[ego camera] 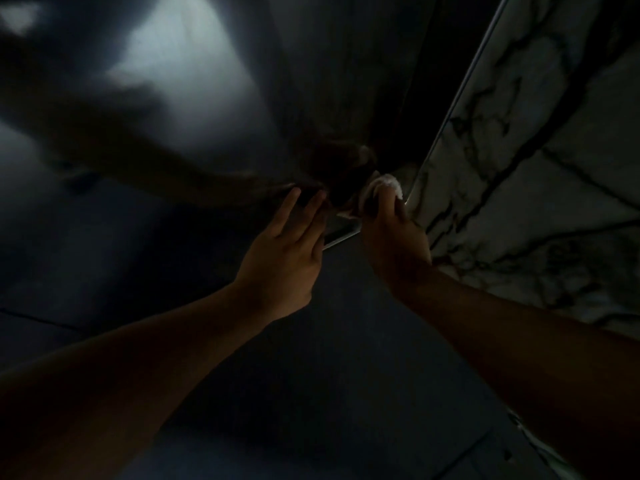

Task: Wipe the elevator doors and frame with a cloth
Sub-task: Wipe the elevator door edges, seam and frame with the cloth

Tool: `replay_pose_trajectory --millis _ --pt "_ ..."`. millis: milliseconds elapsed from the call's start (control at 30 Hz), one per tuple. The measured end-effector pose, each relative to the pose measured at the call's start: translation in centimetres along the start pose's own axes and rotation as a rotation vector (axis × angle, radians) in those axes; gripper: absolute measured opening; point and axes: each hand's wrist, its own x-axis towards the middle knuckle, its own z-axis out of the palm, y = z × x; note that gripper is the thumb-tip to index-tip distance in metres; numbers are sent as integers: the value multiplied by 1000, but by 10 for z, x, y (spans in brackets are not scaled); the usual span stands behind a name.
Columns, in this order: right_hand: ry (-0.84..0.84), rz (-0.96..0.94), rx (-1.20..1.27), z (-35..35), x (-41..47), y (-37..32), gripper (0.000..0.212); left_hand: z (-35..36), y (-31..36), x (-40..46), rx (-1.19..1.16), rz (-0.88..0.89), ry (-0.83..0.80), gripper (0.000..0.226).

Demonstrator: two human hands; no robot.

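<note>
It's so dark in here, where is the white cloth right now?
In the head view, the crumpled white cloth sits right of centre, gripped in the right hand and held low against the dark metal elevator frame, just left of the veined white marble wall.

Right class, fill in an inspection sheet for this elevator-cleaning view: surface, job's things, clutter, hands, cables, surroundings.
Surface: dark, glossy elevator door showing blurred reflections of light and an arm.
Job's things: white cloth bunched up, pressed near the frame edge.
Clutter: nothing seen.
Hands: right hand has its grip around the cloth; left hand has fingers straight, fingertips at the door.
Cables: nothing seen.
Surroundings: white marble wall with dark veins on the right; dim lighting, dark floor below.
</note>
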Motion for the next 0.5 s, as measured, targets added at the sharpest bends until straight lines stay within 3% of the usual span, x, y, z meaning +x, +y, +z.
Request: replay_pose_trajectory --millis 67,233,333,400,500 --pt "43 133 2 10 -3 -3 57 4 -1 -7 10 9 -6 62" --pt "-298 122 218 42 -1 -20 40 8 -8 -19 16 24 -5 67" --pt "-474 -20 -134 27 14 -28 38 9 -17 -22 11 69 18 63" --pt "-505 -91 -291 22 16 -31 32 9 -21 -25 5 84 11 62" --pt "-416 3 -72 29 17 -29 30 7 -22 -31 14 93 -24 63"
